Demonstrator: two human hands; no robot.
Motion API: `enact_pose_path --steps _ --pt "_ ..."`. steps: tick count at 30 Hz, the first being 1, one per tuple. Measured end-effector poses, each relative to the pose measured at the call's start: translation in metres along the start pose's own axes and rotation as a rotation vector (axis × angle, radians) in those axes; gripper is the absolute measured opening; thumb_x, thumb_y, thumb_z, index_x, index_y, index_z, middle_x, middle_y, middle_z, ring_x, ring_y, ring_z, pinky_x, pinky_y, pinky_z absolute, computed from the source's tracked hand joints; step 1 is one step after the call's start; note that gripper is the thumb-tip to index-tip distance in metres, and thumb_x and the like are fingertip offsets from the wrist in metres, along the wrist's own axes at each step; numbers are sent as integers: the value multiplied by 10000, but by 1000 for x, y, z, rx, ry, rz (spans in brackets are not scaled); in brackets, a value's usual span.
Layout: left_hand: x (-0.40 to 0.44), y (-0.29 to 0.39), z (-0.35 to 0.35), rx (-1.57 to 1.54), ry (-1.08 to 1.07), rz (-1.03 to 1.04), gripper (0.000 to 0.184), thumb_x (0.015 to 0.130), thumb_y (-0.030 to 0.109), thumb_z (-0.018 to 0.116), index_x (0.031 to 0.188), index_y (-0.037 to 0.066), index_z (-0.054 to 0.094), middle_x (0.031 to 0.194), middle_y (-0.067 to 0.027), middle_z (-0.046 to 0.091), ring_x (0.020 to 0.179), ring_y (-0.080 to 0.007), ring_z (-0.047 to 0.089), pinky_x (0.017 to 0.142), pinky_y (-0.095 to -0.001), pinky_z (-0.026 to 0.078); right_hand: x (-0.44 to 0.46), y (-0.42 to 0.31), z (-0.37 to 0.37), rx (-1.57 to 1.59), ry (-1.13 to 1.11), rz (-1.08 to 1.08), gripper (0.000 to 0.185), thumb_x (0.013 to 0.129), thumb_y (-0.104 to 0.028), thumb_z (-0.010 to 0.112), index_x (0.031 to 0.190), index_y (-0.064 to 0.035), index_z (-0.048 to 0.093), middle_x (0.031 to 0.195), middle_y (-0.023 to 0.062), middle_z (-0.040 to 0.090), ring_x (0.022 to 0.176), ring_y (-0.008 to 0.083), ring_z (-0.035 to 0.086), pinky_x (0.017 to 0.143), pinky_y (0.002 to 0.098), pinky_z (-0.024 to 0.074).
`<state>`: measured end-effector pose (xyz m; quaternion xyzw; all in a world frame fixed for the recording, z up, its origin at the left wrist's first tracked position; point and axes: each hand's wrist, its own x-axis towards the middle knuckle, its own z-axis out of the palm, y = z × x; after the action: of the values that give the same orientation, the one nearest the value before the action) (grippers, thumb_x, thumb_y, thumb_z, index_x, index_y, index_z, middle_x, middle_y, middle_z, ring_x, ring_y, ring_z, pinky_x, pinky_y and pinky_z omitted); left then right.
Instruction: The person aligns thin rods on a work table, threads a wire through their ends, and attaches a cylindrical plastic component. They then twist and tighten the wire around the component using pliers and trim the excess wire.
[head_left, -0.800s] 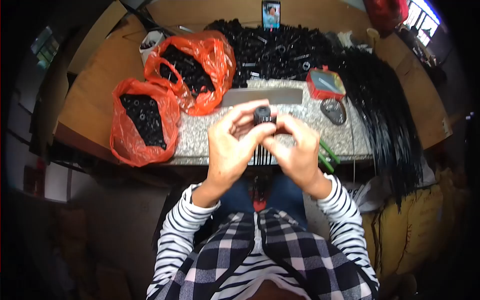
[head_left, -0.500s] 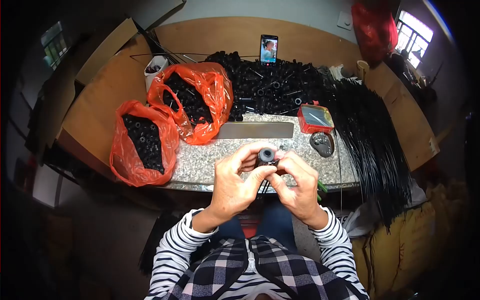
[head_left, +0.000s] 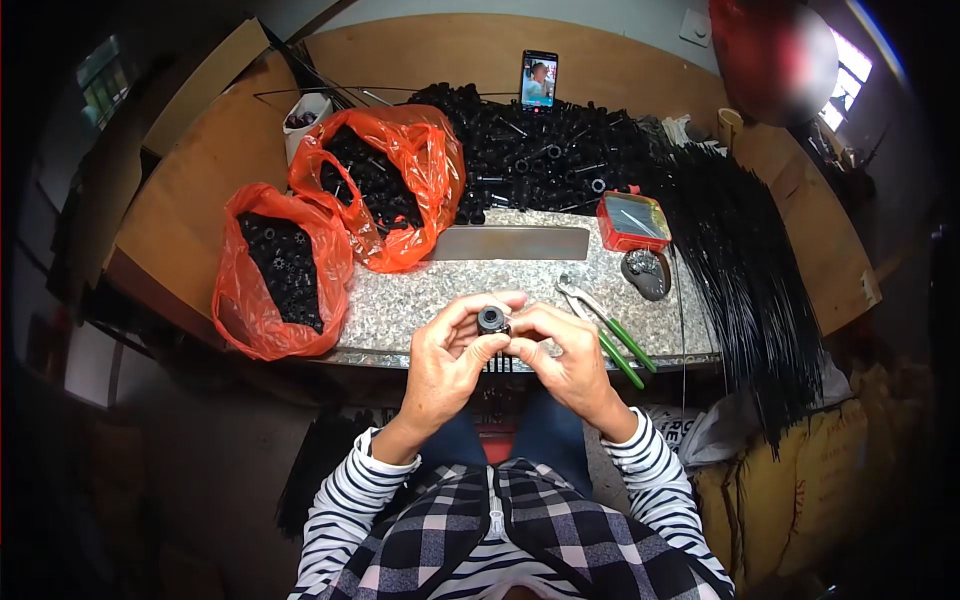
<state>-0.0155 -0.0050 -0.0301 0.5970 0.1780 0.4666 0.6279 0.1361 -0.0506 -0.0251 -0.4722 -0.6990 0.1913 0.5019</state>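
Note:
My left hand (head_left: 450, 355) curls around a small black plastic cylinder (head_left: 491, 318) with a round hole in its top face. Its thumb and fingers are closed on the piece. From the other side, the fingertips of my right hand (head_left: 565, 360) pinch at the same cylinder's edge. Several thin black prongs or strips (head_left: 497, 363) hang below it; my fingers partly hide where they join. Green-handled pliers (head_left: 620, 345) lie beside my right hand on the speckled stone slab (head_left: 400, 315).
Two red plastic bags (head_left: 335, 300) of black parts stand at the left. Behind are a flat metal bar (head_left: 515, 243), a heap of black parts (head_left: 540, 150) and a propped phone (head_left: 539, 80). To the right are a red tin (head_left: 633, 243), a dark round object (head_left: 646, 274) and long black strands (head_left: 750, 290).
Both hands have moved left with the black cylinder, uncovering the pliers. The camera view has tipped slightly downward, so the bench sits higher in the picture.

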Motion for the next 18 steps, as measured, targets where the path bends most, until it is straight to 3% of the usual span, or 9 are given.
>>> enact_pose_path --steps 3,4,8,11,14,18 --pt "2 -1 -6 20 -51 41 210 839 23 561 1035 -46 530 1163 -162 532 1048 -194 540 871 -303 467 -1 8 6 295 33 173 221 770 -112 685 915 22 588 829 61 616 726 115 600 653 245 494" --pt "1 -1 -8 22 -73 26 203 836 55 576 1014 -36 544 1185 -181 521 1073 -203 523 884 -318 450 0 10 7 281 36 167 222 761 -117 694 907 16 593 830 60 616 720 113 599 651 240 491" --pt "3 0 -13 178 -95 54 227 798 -26 441 998 -32 547 1159 -166 551 1074 -223 526 912 -331 427 3 11 9 254 46 199 204 737 -82 707 894 13 617 797 55 626 729 106 612 640 222 491" --pt "1 -8 -21 154 -154 34 217 876 118 509 1034 -26 549 1172 -162 550 1072 -217 527 914 -331 421 0 12 13 354 50 239 134 754 -15 680 868 28 625 824 64 630 738 112 622 673 212 506" --pt "0 -13 -27 129 -221 32 351 897 294 530 1053 -21 545 1208 -165 525 1091 -207 507 907 -314 411 -1 14 16 456 54 271 117 741 -2 688 835 24 624 823 69 637 751 111 625 682 215 507" --pt "-8 -19 -28 128 -229 34 375 907 329 508 1060 -12 539 1172 -149 536 1075 -182 500 880 -288 412 2 16 15 512 -28 264 133 711 27 693 823 27 622 824 56 639 721 91 616 647 190 488"
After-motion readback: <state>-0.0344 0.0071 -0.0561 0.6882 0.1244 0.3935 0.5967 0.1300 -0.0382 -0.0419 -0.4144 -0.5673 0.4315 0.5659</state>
